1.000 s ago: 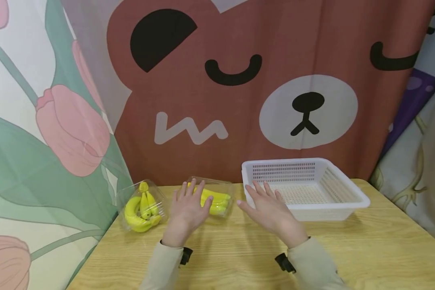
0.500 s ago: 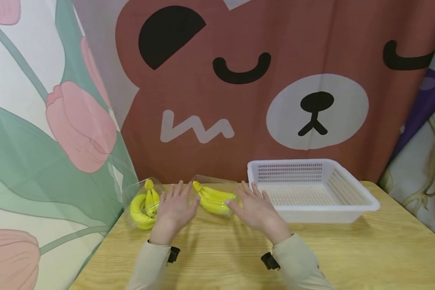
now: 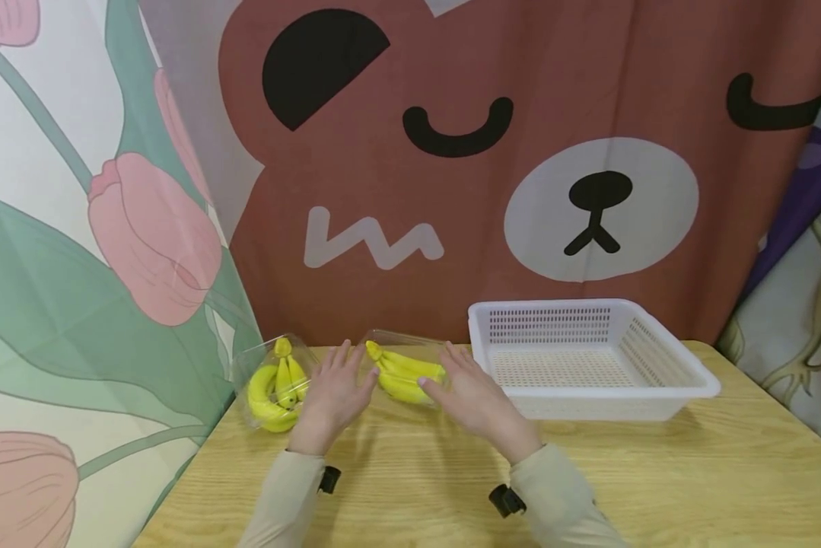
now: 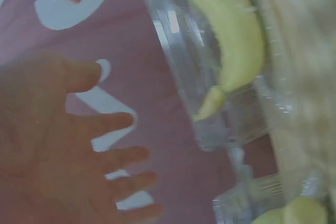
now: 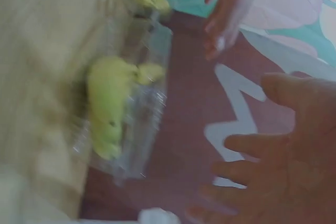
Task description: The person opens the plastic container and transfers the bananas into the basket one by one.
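Observation:
A bunch of yellow bananas (image 3: 403, 373) lies in a clear plastic box (image 4: 173, 40) on the wooden table. My left hand (image 3: 336, 396) hovers at the left of that box, fingers spread and holding nothing. On the box's other side, my right hand (image 3: 482, 399) is also spread and bare, its thumb overlapping the ends of the bananas in the head view. Both wrist views show the hands apart from the box. Further left, a second clear box (image 3: 246, 365) holds more bananas (image 3: 266, 399), partly curved round in a ring.
A white perforated plastic basket (image 3: 609, 393) stands right of my right hand, near the back of the wooden table (image 3: 410, 487). Behind the table hangs a brown curtain (image 3: 383, 297) with a bear face, and a tulip-print curtain (image 3: 150, 243) borders the left.
Both hands have shifted left relative to the boxes, uncovering more of the middle bananas. My right hand has drawn in from the basket towards the middle box. The head view has turned slightly.

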Demonstrator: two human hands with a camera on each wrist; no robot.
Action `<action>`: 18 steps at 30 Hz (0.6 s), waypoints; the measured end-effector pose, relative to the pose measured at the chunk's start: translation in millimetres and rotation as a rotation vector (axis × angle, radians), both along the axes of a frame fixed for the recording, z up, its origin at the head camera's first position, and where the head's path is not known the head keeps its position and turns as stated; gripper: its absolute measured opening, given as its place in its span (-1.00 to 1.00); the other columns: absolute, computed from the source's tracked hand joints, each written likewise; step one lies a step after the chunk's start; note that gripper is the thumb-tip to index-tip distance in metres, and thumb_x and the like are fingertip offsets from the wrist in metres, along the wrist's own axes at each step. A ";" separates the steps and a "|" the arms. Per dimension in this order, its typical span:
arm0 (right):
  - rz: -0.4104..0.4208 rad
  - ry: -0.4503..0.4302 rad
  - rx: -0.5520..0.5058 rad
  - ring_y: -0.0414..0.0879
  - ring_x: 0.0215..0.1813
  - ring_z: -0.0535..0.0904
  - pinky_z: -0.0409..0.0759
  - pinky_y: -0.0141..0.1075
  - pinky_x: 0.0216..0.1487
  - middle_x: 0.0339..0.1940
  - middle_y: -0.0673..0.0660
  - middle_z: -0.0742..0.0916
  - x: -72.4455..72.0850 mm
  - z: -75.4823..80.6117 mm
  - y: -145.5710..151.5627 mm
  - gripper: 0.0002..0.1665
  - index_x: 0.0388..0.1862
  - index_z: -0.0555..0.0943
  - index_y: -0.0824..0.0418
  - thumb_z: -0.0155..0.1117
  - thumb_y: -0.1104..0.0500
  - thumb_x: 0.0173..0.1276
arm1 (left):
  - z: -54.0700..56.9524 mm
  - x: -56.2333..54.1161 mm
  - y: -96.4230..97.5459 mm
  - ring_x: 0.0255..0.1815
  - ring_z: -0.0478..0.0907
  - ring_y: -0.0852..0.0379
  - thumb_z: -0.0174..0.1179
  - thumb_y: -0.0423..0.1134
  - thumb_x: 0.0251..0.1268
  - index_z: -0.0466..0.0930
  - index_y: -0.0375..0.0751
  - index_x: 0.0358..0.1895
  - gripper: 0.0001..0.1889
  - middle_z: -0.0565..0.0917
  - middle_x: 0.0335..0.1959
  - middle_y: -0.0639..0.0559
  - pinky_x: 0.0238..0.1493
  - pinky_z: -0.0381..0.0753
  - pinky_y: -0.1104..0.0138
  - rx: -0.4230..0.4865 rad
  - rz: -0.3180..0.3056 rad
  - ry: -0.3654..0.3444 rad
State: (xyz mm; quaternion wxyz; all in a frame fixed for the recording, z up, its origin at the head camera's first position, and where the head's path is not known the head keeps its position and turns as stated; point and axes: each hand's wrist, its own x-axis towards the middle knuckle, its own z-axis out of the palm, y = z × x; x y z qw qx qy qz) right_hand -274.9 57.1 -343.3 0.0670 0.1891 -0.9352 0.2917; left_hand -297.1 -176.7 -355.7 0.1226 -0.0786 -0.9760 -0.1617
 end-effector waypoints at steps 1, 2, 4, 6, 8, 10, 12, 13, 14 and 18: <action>0.008 0.000 -0.021 0.14 0.58 -0.06 0.03 0.13 0.48 0.59 0.20 0.12 -1.1 -2.9 -2.4 -0.13 0.56 0.18 0.22 0.03 -0.27 0.48 | -3.2 -2.7 -0.5 0.53 -0.04 -0.28 -0.11 0.13 0.54 0.21 -0.16 0.51 -0.36 0.08 0.55 -0.25 0.42 0.01 -0.23 0.019 -0.015 0.018; 0.013 -0.002 -0.036 0.11 0.58 -0.07 0.03 0.11 0.49 0.60 0.18 0.10 -2.3 -6.0 -4.7 -0.12 0.57 0.16 0.19 0.04 -0.27 0.48 | -6.1 -5.3 -1.1 0.53 -0.05 -0.28 -0.09 0.12 0.54 0.22 -0.17 0.50 -0.37 0.07 0.55 -0.25 0.42 0.03 -0.22 0.041 -0.028 0.028; 0.025 0.010 -0.050 0.09 0.58 -0.08 0.03 0.09 0.49 0.60 0.18 0.09 -4.5 -12.2 -8.6 -0.12 0.58 0.14 0.19 0.05 -0.25 0.47 | -11.8 -9.9 -1.7 0.54 -0.06 -0.27 -0.04 0.08 0.53 0.25 -0.19 0.48 -0.38 0.06 0.55 -0.25 0.41 0.09 -0.21 0.077 -0.054 0.051; 0.030 0.028 -0.050 0.10 0.58 -0.07 0.03 0.08 0.49 0.60 0.19 0.10 -6.9 -18.5 -11.2 -0.12 0.58 0.15 0.18 0.06 -0.25 0.47 | -17.0 -14.0 -1.8 0.53 -0.05 -0.27 0.03 0.04 0.51 0.28 -0.20 0.47 -0.39 0.06 0.55 -0.24 0.39 0.13 -0.21 0.105 -0.084 0.071; 0.032 0.034 -0.055 0.11 0.58 -0.07 0.01 0.08 0.49 0.60 0.20 0.09 -9.1 -24.0 -12.4 -0.12 0.57 0.15 0.19 0.07 -0.24 0.47 | -21.3 -17.0 -1.5 0.53 -0.04 -0.27 0.06 0.01 0.49 0.28 -0.20 0.46 -0.40 0.05 0.56 -0.23 0.37 0.16 -0.23 0.127 -0.111 0.076; 0.031 0.035 -0.052 0.14 0.57 -0.04 0.01 0.09 0.49 0.60 0.20 0.08 -11.3 -29.4 -12.6 -0.13 0.57 0.16 0.21 0.08 -0.23 0.47 | -25.4 -19.2 -1.1 0.52 -0.03 -0.30 0.08 0.00 0.48 0.29 -0.19 0.46 -0.41 0.05 0.56 -0.23 0.34 0.18 -0.25 0.135 -0.135 0.080; 0.030 0.030 -0.035 0.19 0.56 -0.01 0.03 0.11 0.48 0.59 0.22 0.09 -14.1 -35.1 -12.3 -0.14 0.55 0.19 0.23 0.08 -0.22 0.47 | -28.8 -20.5 -1.3 0.51 -0.02 -0.33 0.09 -0.02 0.48 0.30 -0.19 0.46 -0.42 0.04 0.56 -0.23 0.33 0.18 -0.27 0.144 -0.150 0.075; 0.033 0.025 -0.028 0.21 0.55 0.00 0.03 0.12 0.48 0.59 0.24 0.10 -15.3 -37.7 -12.2 -0.15 0.54 0.21 0.24 0.09 -0.21 0.47 | -30.3 -20.9 -1.6 0.50 -0.02 -0.34 0.09 -0.04 0.49 0.31 -0.21 0.45 -0.42 0.04 0.56 -0.24 0.32 0.18 -0.28 0.144 -0.157 0.076; 0.036 0.015 -0.015 0.22 0.55 0.00 0.03 0.12 0.48 0.59 0.25 0.09 -16.2 -40.0 -12.0 -0.16 0.54 0.21 0.24 0.10 -0.20 0.47 | -31.8 -21.0 -2.2 0.49 -0.01 -0.37 0.10 -0.06 0.48 0.32 -0.23 0.45 -0.43 0.04 0.55 -0.25 0.32 0.17 -0.29 0.143 -0.165 0.077; 0.057 -0.004 0.008 0.25 0.54 0.02 0.05 0.14 0.47 0.58 0.29 0.10 -18.5 -46.2 -11.4 -0.18 0.53 0.24 0.24 0.12 -0.17 0.47 | -35.2 -20.6 -5.5 0.48 -0.04 -0.45 0.11 -0.14 0.48 0.33 -0.27 0.43 -0.46 -0.01 0.56 -0.28 0.28 0.15 -0.36 0.147 -0.189 0.062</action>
